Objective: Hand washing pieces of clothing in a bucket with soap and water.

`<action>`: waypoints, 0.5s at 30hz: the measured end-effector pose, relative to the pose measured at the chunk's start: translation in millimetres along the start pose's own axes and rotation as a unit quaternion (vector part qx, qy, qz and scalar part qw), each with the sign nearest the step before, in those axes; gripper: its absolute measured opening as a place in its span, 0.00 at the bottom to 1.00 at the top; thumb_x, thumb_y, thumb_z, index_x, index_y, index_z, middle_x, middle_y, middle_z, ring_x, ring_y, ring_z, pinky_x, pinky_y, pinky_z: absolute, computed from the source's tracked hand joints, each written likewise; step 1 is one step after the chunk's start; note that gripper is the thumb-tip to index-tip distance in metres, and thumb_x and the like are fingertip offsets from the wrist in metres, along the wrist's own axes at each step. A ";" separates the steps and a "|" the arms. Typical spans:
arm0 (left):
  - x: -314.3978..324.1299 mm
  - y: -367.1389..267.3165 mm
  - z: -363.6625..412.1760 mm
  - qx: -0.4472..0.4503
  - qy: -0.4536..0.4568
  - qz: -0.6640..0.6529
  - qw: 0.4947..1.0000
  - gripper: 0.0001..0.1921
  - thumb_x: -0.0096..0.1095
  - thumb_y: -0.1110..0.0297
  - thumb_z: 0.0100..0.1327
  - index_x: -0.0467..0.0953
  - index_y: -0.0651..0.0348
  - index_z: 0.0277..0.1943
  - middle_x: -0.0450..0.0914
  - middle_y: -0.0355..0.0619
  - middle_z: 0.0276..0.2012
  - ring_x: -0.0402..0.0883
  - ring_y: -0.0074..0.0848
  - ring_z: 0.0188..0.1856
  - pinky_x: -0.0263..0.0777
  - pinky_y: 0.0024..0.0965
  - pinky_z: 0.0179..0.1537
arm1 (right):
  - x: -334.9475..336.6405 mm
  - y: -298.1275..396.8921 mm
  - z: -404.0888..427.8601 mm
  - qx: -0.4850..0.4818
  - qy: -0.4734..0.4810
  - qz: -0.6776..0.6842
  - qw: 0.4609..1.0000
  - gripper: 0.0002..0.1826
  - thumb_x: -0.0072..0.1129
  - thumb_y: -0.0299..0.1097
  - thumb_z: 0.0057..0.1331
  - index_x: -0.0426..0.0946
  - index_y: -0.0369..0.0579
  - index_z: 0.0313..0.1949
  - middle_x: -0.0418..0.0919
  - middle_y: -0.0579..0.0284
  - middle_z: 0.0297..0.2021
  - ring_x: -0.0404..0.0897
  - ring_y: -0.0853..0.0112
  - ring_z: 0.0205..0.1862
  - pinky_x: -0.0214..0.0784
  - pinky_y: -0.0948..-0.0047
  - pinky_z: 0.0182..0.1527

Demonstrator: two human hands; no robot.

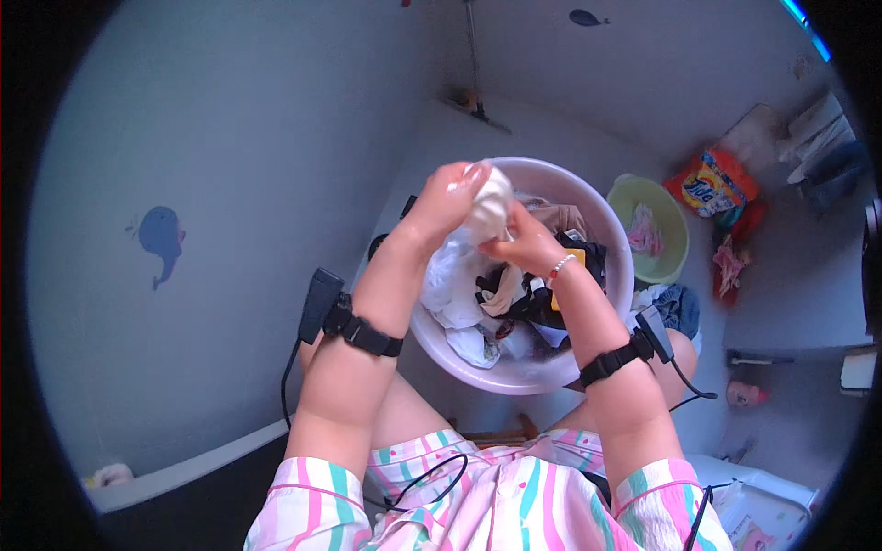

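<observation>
Both of my hands grip a twisted, bunched piece of white cloth over the far left part of a large pale-purple plastic basin. My left hand closes around its upper end. Below and to the right, my right hand has its fingers on the lower end. Inside the basin lie white fabric, black and beige fabric, a brown garment and a yellow object, partly hidden by my right wrist. The cloth looks wet.
A green basin with pink cloth stands to the right. Beyond it is an orange Tide bag. Denim clothing lies beside the purple basin. A long-handled squeegee leans in the far corner. The wall borders the left side.
</observation>
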State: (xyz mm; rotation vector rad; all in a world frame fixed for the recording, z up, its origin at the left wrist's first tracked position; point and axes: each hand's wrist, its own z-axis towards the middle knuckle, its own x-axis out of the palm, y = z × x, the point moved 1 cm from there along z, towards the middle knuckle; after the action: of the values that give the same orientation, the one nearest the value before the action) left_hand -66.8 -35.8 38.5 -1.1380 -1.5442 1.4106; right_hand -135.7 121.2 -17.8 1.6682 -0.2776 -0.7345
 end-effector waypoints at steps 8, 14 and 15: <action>18.3 -87.6 -14.1 0.064 0.061 -0.367 0.926 0.16 0.53 0.54 0.70 0.77 0.59 0.44 0.82 0.44 0.38 0.82 0.26 0.41 0.76 0.32 0.47 | -16.2 -5.8 -16.7 0.156 -0.068 0.089 0.981 0.22 0.65 0.38 0.59 0.75 0.44 0.51 0.79 0.63 0.39 0.78 0.71 0.38 0.69 0.69 0.37; -5.9 -71.7 -21.2 0.056 -0.001 -0.372 0.926 0.19 0.55 0.50 0.68 0.76 0.59 0.48 0.82 0.46 0.42 0.82 0.29 0.46 0.77 0.34 0.48 | -31.2 98.1 -32.9 -0.042 -0.041 0.140 0.988 0.17 0.63 0.32 0.61 0.76 0.44 0.50 0.79 0.62 0.38 0.78 0.72 0.38 0.72 0.70 0.39; -1.7 -65.7 -23.8 0.021 -0.004 -0.342 0.939 0.19 0.57 0.52 0.67 0.75 0.60 0.48 0.81 0.46 0.44 0.81 0.28 0.46 0.77 0.34 0.47 | -34.2 98.3 -32.2 -0.042 -0.043 0.139 0.988 0.17 0.63 0.32 0.61 0.76 0.44 0.50 0.79 0.62 0.38 0.78 0.72 0.38 0.72 0.70 0.39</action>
State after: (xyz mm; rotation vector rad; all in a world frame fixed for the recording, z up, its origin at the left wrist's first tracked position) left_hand -52.3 -29.5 106.6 -0.4774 -1.6791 0.9585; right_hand -121.9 142.1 88.3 1.4825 -0.5229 -0.6001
